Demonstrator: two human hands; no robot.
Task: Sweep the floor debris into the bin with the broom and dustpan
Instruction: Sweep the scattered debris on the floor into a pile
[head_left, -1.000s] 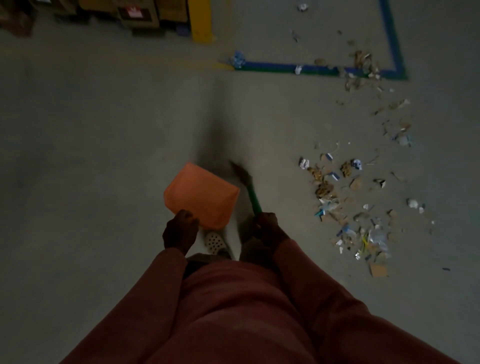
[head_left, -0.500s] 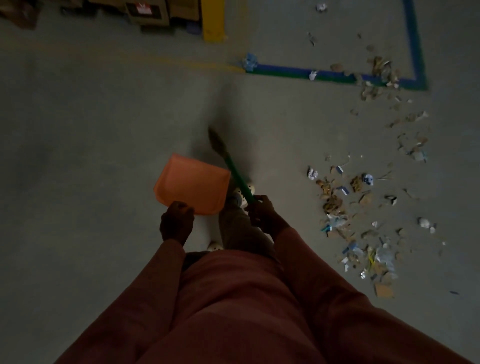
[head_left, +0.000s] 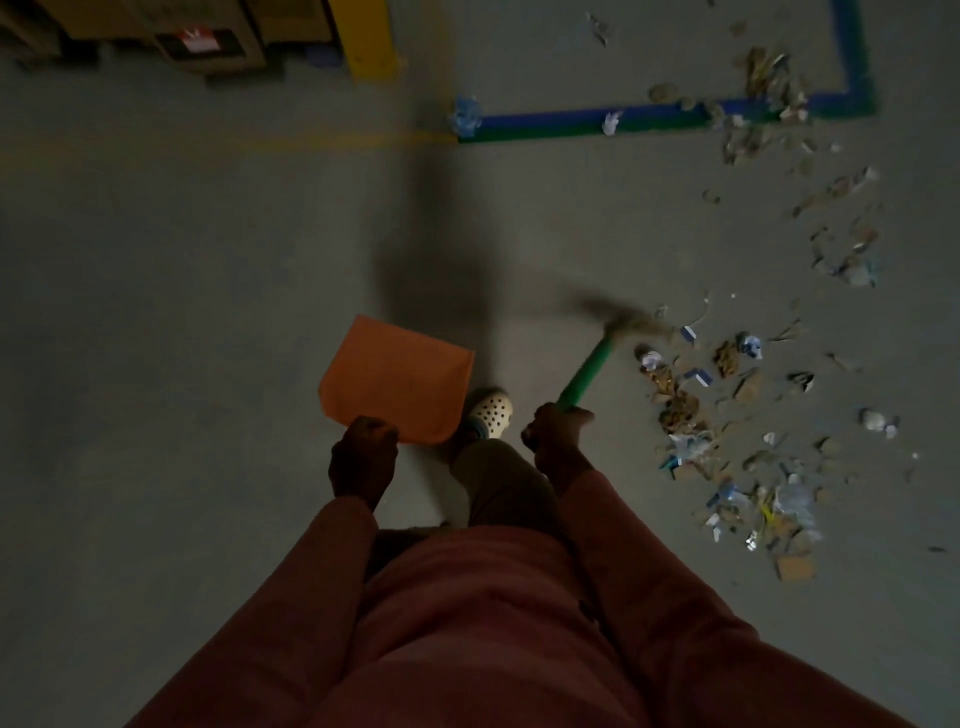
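Head view: the broom (head_left: 590, 365), gripped in the right hand (head_left: 558, 439), has swung from beside the dustpan (head_left: 397, 384) to the edge of the debris (head_left: 680, 410) scattered at right. The left hand (head_left: 363, 457) clasps the dustpan. Sweeping can start; no bin shows.

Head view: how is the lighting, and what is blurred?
Head view is dim and underexposed; the broom is smeared by motion blur at its bristles; the orange dustpan reads fairly sharp; a broad shadow lies on the floor ahead.
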